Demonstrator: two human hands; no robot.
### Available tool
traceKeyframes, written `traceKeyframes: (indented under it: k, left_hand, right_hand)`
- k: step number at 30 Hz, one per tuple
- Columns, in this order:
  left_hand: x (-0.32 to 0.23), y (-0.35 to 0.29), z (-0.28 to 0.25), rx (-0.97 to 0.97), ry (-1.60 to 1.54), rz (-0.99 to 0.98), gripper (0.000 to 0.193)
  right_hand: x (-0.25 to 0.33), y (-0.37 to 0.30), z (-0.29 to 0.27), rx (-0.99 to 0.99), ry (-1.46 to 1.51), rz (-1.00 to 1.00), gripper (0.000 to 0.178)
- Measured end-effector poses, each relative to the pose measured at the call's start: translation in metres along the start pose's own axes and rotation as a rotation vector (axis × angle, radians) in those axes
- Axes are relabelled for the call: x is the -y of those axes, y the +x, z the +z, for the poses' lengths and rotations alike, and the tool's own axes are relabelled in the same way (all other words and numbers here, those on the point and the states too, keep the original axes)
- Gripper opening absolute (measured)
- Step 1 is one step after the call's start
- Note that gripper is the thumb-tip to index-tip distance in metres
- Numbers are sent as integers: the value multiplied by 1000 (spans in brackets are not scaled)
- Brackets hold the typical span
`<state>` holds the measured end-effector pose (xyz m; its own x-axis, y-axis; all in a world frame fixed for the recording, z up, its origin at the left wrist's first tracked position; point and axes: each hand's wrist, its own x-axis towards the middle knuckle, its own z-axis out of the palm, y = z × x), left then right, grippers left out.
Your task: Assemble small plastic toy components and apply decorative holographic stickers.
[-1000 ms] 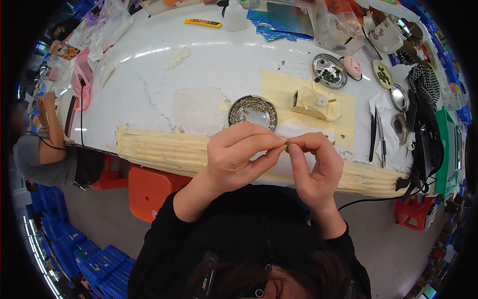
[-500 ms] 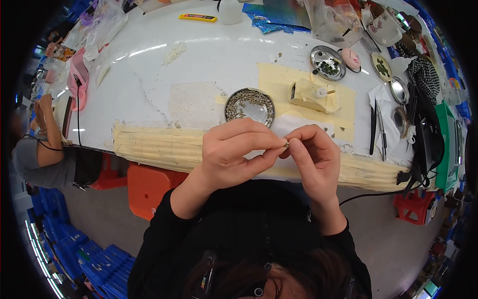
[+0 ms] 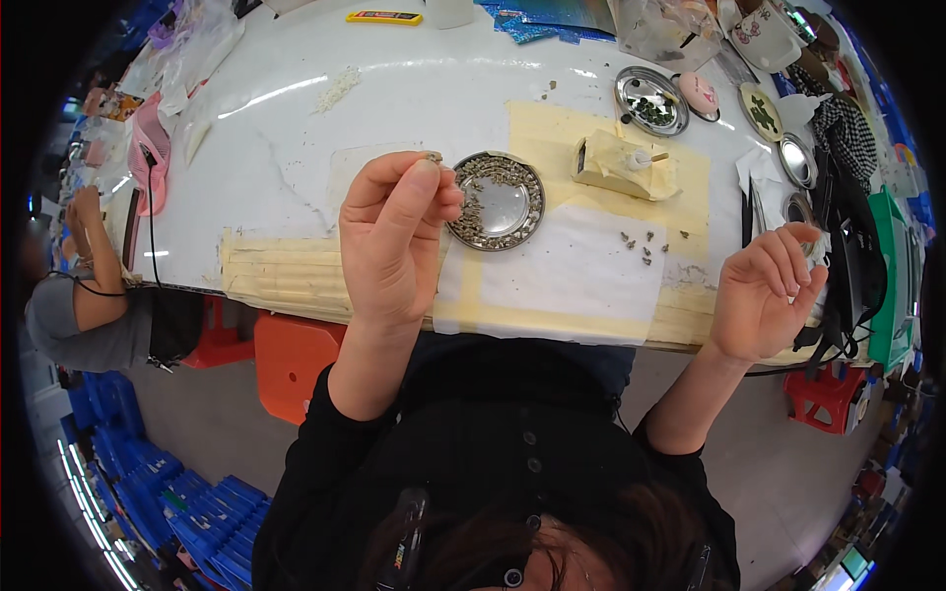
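Observation:
My left hand (image 3: 392,231) is raised beside the round metal dish (image 3: 505,202), thumb and forefinger pinching a small greyish metal-looking piece (image 3: 434,157). Many similar little pieces lie around the inside of that dish. Over at the right, my right hand (image 3: 764,291) hangs above the table's front edge with loosely bent, parted fingers and nothing visible in them. It is nearest to the dark tweezers-like tools (image 3: 752,212), which it partly hides. Several small pieces (image 3: 647,249) rest on and beside the white paper (image 3: 562,286) between my hands.
A tape-wrapped block (image 3: 626,165) with a small stick stands behind the paper. Farther right are a dish of dark green bits (image 3: 652,101), a pink round case (image 3: 698,94) and a green tray (image 3: 892,281). Another person's arm (image 3: 91,246) is at the far left.
My hands have parted from their shared pinch. The left moved up and left with the small piece; the right swung right toward the tools, its fingers loosened.

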<state>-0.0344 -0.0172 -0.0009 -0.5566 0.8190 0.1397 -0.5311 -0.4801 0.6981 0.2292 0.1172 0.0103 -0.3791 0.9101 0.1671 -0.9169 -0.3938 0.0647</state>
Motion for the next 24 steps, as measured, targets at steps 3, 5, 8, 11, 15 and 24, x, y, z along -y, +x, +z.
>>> traceKeyframes:
  k: [3,5,8,11,15,24]
  left_hand:
    - [2,-1,0,6,112,47,12]
    - [4,-5,4,51,332,159,12]
    - [8,-7,9,197,708,386,14]
    - [11,-5,20,317,986,616,17]
    - [15,-7,24,356,1060,671,18]
    - [19,-5,25,352,1079,703,18]
  right_hand:
    - [7,5,-9,27,-115,-83,32]
    - [7,3,-14,3,-124,-67,32]
    - [7,4,-13,18,-186,-53,34]
    - [5,4,-13,30,-241,-58,35]
    - [7,3,-14,29,-255,-58,35]
    - [6,3,-14,10,-300,-37,36]
